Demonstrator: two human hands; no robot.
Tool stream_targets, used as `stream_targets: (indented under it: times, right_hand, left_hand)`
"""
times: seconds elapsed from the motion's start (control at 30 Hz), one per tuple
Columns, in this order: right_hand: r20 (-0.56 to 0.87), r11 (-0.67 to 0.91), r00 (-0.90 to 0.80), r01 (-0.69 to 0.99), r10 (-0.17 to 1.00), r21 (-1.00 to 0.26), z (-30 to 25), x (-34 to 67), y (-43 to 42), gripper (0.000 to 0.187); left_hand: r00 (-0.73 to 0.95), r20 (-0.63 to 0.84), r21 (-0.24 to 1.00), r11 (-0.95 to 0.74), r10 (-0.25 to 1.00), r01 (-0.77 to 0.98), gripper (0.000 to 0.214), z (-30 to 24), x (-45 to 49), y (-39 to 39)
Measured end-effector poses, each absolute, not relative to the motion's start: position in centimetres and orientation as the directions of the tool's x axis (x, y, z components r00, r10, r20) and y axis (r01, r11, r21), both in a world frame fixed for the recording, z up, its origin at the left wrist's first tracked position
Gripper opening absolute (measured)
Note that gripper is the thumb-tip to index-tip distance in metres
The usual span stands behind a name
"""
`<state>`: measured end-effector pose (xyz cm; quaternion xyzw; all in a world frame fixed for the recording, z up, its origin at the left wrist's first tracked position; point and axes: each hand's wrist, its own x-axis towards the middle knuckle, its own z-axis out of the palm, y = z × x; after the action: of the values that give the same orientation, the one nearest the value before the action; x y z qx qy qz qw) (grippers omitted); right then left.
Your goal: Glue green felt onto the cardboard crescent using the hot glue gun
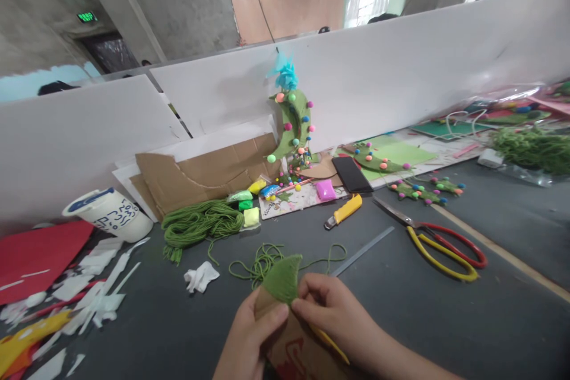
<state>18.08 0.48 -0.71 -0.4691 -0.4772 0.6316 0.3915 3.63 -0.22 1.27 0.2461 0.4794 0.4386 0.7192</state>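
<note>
Left hand [249, 329] clamps the cardboard cutout [287, 347] above the tabletop [173, 326], apparently steadying it; my right hand [323, 301] pinches green yarn [280, 279] at its edge, presumably keeping the wrap taut.

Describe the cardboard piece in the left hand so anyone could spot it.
Over the dark table, at the bottom centre of the picture, the left hand holds the cardboard piece while the right hand touches its edge. Its green-covered tip and red print set it apart from the plain brown cardboard behind the green yarn bundle.
</note>
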Motion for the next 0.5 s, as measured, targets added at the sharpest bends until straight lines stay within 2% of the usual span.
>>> stream_targets:
  times: [0.17,0.37,0.5]
  right_hand:
    - [-0.19,-0.189,-0.249,0.026,0.95,-0.982,-0.66,17.82,0.23,0.018]
    - [-0.175,-0.185,-0.289,-0.005,0.941,-0.983,-0.75,18.18,0.49,0.004]
    - [-0.155,-0.165,-0.29,-0.01,0.945,-0.986,-0.56,18.34,0.52,0.004]
  left_hand:
    - [0.092,-0.508,0.761,0.496,0.857,-0.419,0.024,1.01,3.8,-0.19]
    - [0.058,-0.535,0.736,0.499,0.843,-0.456,0.024,1.46,3.1,0.25]
    - [0.065,-0.572,0.696,0.525,0.818,-0.489,0.031,1.31,2.94,0.24]
